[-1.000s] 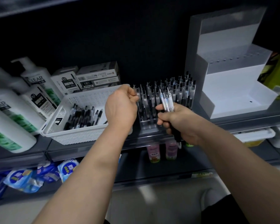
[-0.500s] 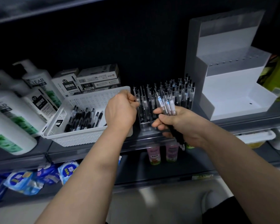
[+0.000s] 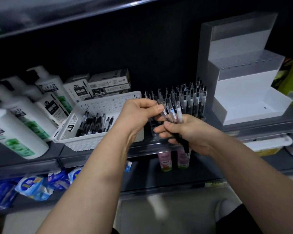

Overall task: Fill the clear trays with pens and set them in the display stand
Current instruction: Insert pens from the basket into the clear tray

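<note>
My right hand (image 3: 189, 132) grips a bundle of clear-barrelled pens (image 3: 173, 114) in front of the shelf. My left hand (image 3: 139, 114) pinches the top of one pen of that bundle between thumb and fingers. Just behind both hands stands the clear tray (image 3: 153, 130), with several upright pens (image 3: 191, 98) filling its right part; its base is mostly hidden by my hands. A white perforated basket (image 3: 98, 141) at the left holds several loose black pens (image 3: 95, 123). The white stepped display stand (image 3: 247, 102) stands at the right on the same shelf, its steps bare.
White shampoo pump bottles (image 3: 22, 119) crowd the shelf's left end, and pen boxes (image 3: 108, 85) are stacked behind the basket. Two small bottles (image 3: 166, 161) and blue packets (image 3: 34, 184) sit on the lower shelf. A green package (image 3: 291, 81) lies right of the stand.
My left hand drew back from the tray and came right to the bundle, where it now pinches one pen. My right hand shifted slightly with the bundle.
</note>
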